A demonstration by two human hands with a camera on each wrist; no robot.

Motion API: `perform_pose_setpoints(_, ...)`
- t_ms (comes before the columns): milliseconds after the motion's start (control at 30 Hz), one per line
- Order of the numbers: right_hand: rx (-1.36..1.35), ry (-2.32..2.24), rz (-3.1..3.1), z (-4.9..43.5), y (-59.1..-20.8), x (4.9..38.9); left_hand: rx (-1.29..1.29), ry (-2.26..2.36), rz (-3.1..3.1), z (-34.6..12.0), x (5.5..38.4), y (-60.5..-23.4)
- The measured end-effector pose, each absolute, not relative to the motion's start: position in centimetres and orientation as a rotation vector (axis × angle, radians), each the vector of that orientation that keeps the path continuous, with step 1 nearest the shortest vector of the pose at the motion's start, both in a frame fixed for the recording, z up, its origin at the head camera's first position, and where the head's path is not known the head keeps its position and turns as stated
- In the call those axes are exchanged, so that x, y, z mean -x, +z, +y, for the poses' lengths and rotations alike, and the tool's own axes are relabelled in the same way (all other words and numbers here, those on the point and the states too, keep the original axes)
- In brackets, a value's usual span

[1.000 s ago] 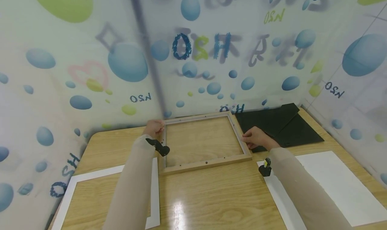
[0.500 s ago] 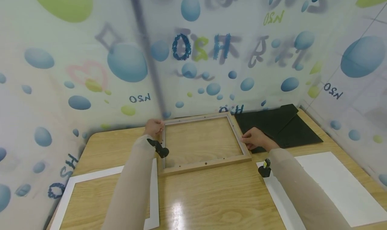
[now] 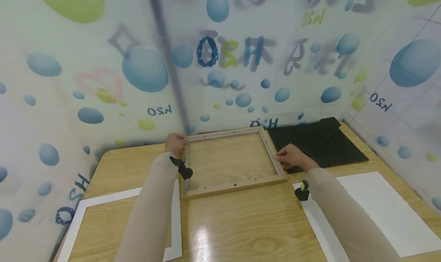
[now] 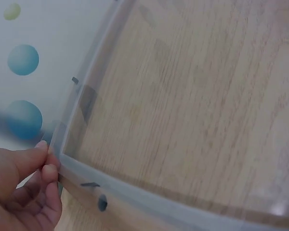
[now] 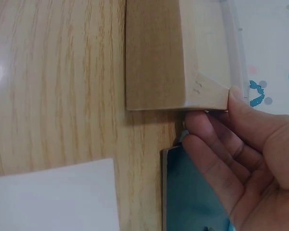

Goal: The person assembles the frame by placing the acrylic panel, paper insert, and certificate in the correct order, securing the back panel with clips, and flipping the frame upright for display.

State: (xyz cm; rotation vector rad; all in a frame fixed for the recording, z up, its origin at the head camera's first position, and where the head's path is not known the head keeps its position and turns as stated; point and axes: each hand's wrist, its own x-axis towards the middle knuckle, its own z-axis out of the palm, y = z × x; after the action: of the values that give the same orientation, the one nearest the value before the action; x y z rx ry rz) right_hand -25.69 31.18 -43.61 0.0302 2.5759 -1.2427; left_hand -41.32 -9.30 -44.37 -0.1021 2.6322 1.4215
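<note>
A light wooden picture frame (image 3: pixel 234 185) lies on the table near the wall, with small dark fasteners along its inner edge. A clear sheet (image 4: pixel 183 120) seems to cover its opening, judging by the pale, glossy haze in the left wrist view. My left hand (image 3: pixel 175 143) pinches the frame's far left corner between thumb and fingertips. On the opposite side, my right hand (image 3: pixel 291 157) grips the frame's right side, the thumb on top. In the right wrist view its fingers curl below the edge. Whether either hand also holds the sheet is unclear.
To the right of the frame lies a black backing board (image 3: pixel 324 143) with a folded flap. A white mat border (image 3: pixel 177 223) is at the left front, partly under the left sleeve. White board (image 3: pixel 386 212) lies at the right front. A patterned curtain (image 3: pixel 220 93) hangs behind the table.
</note>
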Motion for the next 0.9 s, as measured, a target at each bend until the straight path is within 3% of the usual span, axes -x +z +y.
perform_pose_setpoints(100, -0.016, -1.243, 2.577, 31.2, -43.6, 25.7, 0.164, 1.392, 2.673, -8.8, 39.8, -43.0)
perform_pose_setpoints(333, -0.003, -1.238, 2.582, 31.2, -43.5, 25.6, 0.04, 1.419, 2.681, -9.2, 38.3, -42.4)
perform_pose_setpoints(533, 0.006, -1.239, 2.586, 31.2, -43.4, 25.6, -0.128, 1.501, 2.517, -10.5, 39.5, -44.4)
perform_pose_setpoints(667, 0.021, -1.245, 2.583, 31.3, -43.5, 25.5, -0.321, 1.654, 2.255, -12.4, 42.3, -47.8)
perform_pose_setpoints(767, 0.026, -1.243, 2.581, 31.3, -43.5, 25.5, -0.269, 1.654, 2.219, -12.3, 42.0, -47.3)
perform_pose_setpoints(900, 0.017, -1.242, 2.576, 31.2, -43.5, 25.5, -0.144, 1.565, 2.275, -10.9, 38.3, -43.1)
